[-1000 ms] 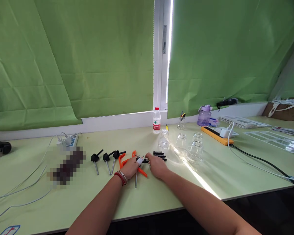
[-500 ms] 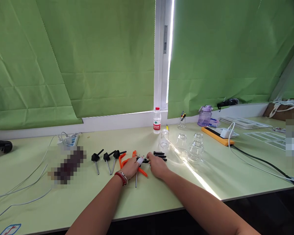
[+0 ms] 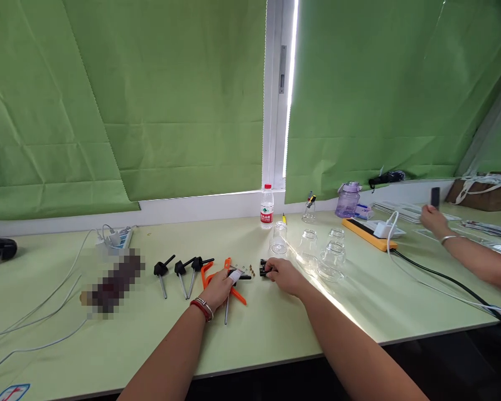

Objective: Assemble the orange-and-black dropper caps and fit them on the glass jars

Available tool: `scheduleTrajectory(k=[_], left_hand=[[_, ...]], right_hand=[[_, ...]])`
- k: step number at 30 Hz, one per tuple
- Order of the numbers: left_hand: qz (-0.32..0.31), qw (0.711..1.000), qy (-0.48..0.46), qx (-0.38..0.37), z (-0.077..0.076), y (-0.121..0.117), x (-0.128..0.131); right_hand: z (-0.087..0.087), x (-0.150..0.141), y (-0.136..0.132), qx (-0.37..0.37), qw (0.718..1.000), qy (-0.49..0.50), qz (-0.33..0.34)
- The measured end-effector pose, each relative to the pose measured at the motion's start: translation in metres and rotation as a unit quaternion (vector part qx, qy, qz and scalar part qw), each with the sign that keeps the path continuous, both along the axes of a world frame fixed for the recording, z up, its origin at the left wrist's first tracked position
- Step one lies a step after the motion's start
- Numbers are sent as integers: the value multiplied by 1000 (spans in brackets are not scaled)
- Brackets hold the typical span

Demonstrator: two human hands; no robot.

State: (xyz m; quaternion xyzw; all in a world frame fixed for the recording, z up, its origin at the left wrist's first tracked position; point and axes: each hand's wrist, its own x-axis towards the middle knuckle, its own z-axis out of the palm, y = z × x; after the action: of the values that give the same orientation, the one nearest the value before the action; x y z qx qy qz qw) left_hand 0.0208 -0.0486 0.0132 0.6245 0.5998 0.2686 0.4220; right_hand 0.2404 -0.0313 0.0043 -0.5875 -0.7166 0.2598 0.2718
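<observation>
My left hand (image 3: 217, 288) rests on an orange and black tool (image 3: 235, 294) on the pale green table (image 3: 275, 328), fingers curled over its black part, a white wrap on one fingertip. A red and silver bracelet circles that wrist. My right hand (image 3: 284, 276) lies a little to the right, fingers closed on a small black piece (image 3: 264, 267). Several tiny brown bits (image 3: 250, 270) lie between the two hands. Left of the tool, three black-headed metal pins (image 3: 179, 273) lie in a row.
Several clear glass jars (image 3: 317, 250) stand right of my hands, a water bottle (image 3: 266, 206) and a purple jug (image 3: 347, 199) behind. An orange-edged strip with a white charger (image 3: 371, 231) and black cable runs right. Another person's arm (image 3: 467, 250) reaches in at far right. White cables lie left.
My right hand has let go near the tool and slid right onto the small black piece. Another person's arm has come into view at the far right.
</observation>
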Motion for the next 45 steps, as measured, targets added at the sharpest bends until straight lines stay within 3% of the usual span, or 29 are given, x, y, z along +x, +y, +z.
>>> scheduleTrajectory(k=[9,22,34,39,45], left_hand=[[-15,999,38,36,12,-5,3],[-27,999,24,33,0,1,0],[-18,999,23,46,2,-1,0],[-9,997,35,71,4,-2,1],[-31,996,39,75,4,-5,2]], right_hand=[[4,15,0,31,999,-43,-5],[24,26,-8,10,995,-77,-57],[32,39,-12,10,994,-79,-71],[26,41,-15,17,995,-67,-74],[4,28,-20,17,999,-37,-15]])
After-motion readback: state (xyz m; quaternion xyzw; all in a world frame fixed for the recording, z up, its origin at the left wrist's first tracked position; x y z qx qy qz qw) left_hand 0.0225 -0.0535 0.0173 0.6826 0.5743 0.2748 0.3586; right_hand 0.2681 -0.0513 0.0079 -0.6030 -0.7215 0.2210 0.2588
